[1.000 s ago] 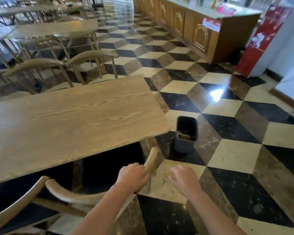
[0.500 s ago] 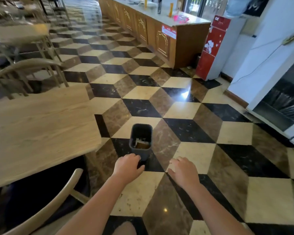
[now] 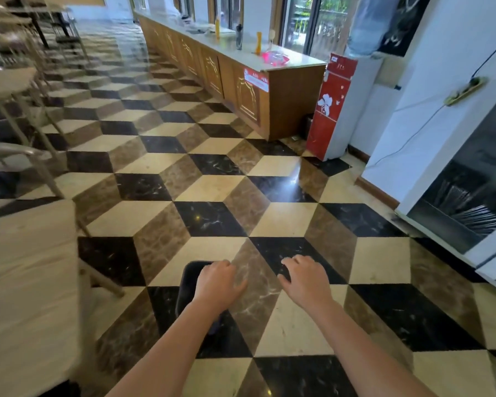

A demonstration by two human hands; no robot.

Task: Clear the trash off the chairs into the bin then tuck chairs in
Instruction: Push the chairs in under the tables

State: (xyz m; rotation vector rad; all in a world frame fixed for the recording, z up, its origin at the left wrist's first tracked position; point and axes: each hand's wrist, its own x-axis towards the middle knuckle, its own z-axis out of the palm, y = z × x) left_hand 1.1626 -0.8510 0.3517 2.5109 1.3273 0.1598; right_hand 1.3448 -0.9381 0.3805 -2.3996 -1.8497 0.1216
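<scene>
Low centre of frame, the left hand point(image 3: 216, 285), loosely open and empty, hangs over the bin point(image 3: 188, 282); the right hand point(image 3: 305, 282), equally empty, hangs farther right.

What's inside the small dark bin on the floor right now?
That cannot be told here. The left hand and forearm hang over the bin, hiding nearly all of its opening; only its dark left rim and wall show. The right hand is off to the side, empty.

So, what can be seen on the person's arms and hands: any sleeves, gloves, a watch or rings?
Both forearms are bare up to the picture's lower edge; no sleeve shows. The left hand and the right hand wear no gloves. No watch, bracelet or ring is visible on the wrists or fingers, though the frame is slightly blurred.
</scene>
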